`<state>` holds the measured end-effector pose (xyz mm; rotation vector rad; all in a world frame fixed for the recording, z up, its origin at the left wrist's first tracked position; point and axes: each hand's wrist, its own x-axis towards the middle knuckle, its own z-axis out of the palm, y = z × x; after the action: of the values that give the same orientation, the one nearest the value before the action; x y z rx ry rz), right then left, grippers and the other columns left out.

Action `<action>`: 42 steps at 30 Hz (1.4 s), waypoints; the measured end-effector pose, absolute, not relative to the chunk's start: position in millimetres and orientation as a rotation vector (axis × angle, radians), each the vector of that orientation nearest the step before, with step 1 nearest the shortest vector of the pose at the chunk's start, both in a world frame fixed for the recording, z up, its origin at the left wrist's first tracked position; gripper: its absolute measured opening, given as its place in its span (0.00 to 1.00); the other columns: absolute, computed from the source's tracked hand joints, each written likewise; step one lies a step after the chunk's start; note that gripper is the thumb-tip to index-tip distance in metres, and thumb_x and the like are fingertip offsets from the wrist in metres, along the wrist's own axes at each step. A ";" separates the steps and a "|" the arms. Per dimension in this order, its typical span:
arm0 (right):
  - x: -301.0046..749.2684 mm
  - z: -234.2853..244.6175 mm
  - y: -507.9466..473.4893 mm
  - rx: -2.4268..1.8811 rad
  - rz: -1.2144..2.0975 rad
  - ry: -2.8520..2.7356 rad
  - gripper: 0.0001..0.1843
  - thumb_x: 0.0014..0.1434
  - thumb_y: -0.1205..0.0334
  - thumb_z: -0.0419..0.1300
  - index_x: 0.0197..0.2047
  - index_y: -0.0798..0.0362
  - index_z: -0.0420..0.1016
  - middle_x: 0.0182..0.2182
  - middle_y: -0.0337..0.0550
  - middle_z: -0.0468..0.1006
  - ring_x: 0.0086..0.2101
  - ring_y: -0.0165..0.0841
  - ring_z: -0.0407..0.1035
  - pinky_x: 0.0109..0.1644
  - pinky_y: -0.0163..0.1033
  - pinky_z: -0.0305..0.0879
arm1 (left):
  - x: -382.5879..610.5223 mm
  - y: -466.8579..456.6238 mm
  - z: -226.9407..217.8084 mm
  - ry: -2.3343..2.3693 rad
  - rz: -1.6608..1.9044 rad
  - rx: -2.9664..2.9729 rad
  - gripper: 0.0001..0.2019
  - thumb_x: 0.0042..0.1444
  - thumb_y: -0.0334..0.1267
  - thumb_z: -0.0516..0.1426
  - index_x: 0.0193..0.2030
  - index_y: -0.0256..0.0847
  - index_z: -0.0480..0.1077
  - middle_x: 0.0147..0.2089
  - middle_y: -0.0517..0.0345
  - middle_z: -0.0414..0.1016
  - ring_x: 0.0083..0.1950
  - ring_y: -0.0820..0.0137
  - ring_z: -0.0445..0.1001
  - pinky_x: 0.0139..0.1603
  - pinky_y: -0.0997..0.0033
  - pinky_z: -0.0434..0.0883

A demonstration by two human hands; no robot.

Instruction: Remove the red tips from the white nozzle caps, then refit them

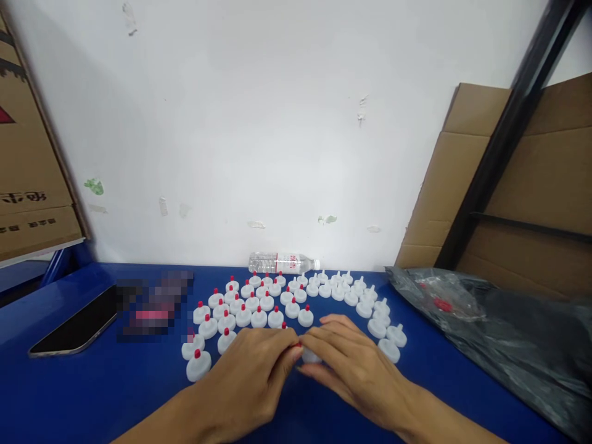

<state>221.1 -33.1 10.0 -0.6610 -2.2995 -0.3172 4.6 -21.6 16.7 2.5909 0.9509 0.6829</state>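
My right hand (358, 364) is closed round a white plastic nozzle cap (311, 356), its fingers covering most of it. My left hand (254, 376) pinches a small red tip (297, 345) against that cap's end; whether the tip is seated on the nozzle is hidden. Left of and beyond my hands stand several white caps with red tips (243, 316), upright in loose rows. On the right, several white caps without red tips (380, 327) curve in an arc, their bare nozzles pointing up. Part of the nearest red-tipped group is covered by my left hand.
A clear water bottle (282, 263) lies against the wall on the blue table (60, 394). A phone (76, 324) and a blurred item (157, 308) lie left. At right, a dark plastic bag (522, 351) bears a clear bag of red pieces (456, 302). Cardboard (444, 185) leans behind.
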 end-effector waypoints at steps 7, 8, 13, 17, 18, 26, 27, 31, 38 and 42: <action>239.1 7.6 -9.5 -1.062 0.005 -2.128 0.06 0.69 0.58 0.59 0.49 0.46 0.72 0.44 0.40 0.82 0.45 0.37 0.76 0.65 0.56 0.58 | 2.9 -22.0 18.0 0.957 0.914 2.611 0.13 0.72 0.36 0.43 0.53 0.45 0.67 0.40 0.58 0.77 0.38 0.68 0.76 0.39 0.68 0.67; 243.2 6.4 -5.0 -1.126 0.032 -2.085 0.07 0.69 0.57 0.58 0.49 0.47 0.72 0.45 0.41 0.81 0.46 0.38 0.76 0.63 0.54 0.62 | 1.6 -21.5 18.3 0.965 0.936 2.642 0.13 0.72 0.35 0.44 0.54 0.45 0.67 0.40 0.58 0.77 0.37 0.68 0.76 0.38 0.68 0.67; 256.2 -0.5 11.7 -1.270 0.149 -2.045 0.08 0.70 0.56 0.56 0.46 0.47 0.75 0.44 0.41 0.80 0.45 0.37 0.75 0.51 0.44 0.70 | -3.6 -15.9 22.6 1.053 0.933 2.808 0.13 0.69 0.32 0.45 0.47 0.41 0.70 0.35 0.56 0.77 0.31 0.68 0.75 0.32 0.68 0.67; 257.1 -7.1 16.0 -1.349 0.103 -2.080 0.10 0.70 0.57 0.56 0.47 0.47 0.78 0.40 0.43 0.78 0.37 0.35 0.75 0.43 0.41 0.71 | -5.3 -14.7 25.3 1.088 1.026 2.853 0.13 0.68 0.32 0.45 0.42 0.40 0.71 0.33 0.55 0.77 0.31 0.68 0.76 0.33 0.69 0.70; 257.0 -8.9 16.6 -1.364 0.103 -2.086 0.11 0.70 0.57 0.55 0.48 0.47 0.78 0.38 0.42 0.78 0.35 0.35 0.75 0.41 0.41 0.71 | -5.5 -15.0 25.6 1.082 1.047 2.858 0.13 0.68 0.32 0.45 0.41 0.40 0.71 0.33 0.55 0.76 0.31 0.68 0.76 0.33 0.69 0.70; 254.7 -11.1 14.3 -1.367 0.133 -2.144 0.16 0.70 0.56 0.55 0.56 0.50 0.76 0.41 0.44 0.83 0.40 0.38 0.77 0.47 0.44 0.72 | -6.0 -14.9 26.5 1.052 1.061 2.877 0.13 0.67 0.31 0.46 0.39 0.40 0.71 0.32 0.55 0.76 0.31 0.68 0.75 0.32 0.70 0.71; 254.2 -10.6 13.5 -1.369 0.136 -2.151 0.17 0.70 0.56 0.55 0.57 0.50 0.76 0.42 0.45 0.83 0.41 0.38 0.78 0.48 0.45 0.72 | -6.1 -14.7 26.4 1.050 1.062 2.874 0.13 0.67 0.31 0.46 0.39 0.40 0.71 0.32 0.55 0.75 0.31 0.69 0.75 0.32 0.70 0.71; 251.9 -11.3 10.4 -1.337 0.142 -2.192 0.17 0.70 0.58 0.54 0.58 0.50 0.76 0.47 0.46 0.82 0.46 0.39 0.76 0.54 0.47 0.71 | -6.5 -14.0 25.8 1.060 1.049 2.873 0.13 0.67 0.30 0.46 0.39 0.40 0.70 0.31 0.56 0.75 0.30 0.69 0.74 0.31 0.70 0.69; 250.6 -8.4 6.8 -1.242 0.043 -2.267 0.18 0.70 0.63 0.52 0.60 0.48 0.73 0.50 0.46 0.81 0.51 0.39 0.74 0.58 0.49 0.70 | -6.5 -12.2 26.0 1.103 1.006 2.885 0.13 0.68 0.31 0.45 0.43 0.40 0.70 0.31 0.57 0.75 0.28 0.69 0.73 0.28 0.69 0.62; 263.1 -8.3 14.4 -1.329 -0.287 -2.215 0.18 0.70 0.61 0.52 0.60 0.52 0.74 0.54 0.53 0.78 0.55 0.45 0.71 0.60 0.57 0.67 | -8.2 -8.6 28.6 1.147 0.907 2.890 0.13 0.68 0.32 0.44 0.41 0.41 0.69 0.32 0.58 0.74 0.27 0.69 0.71 0.27 0.68 0.57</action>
<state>263.1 14.4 -8.3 -1.3285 -2.2149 -0.2866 -8.2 -8.6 28.6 2.8900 1.1466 0.9065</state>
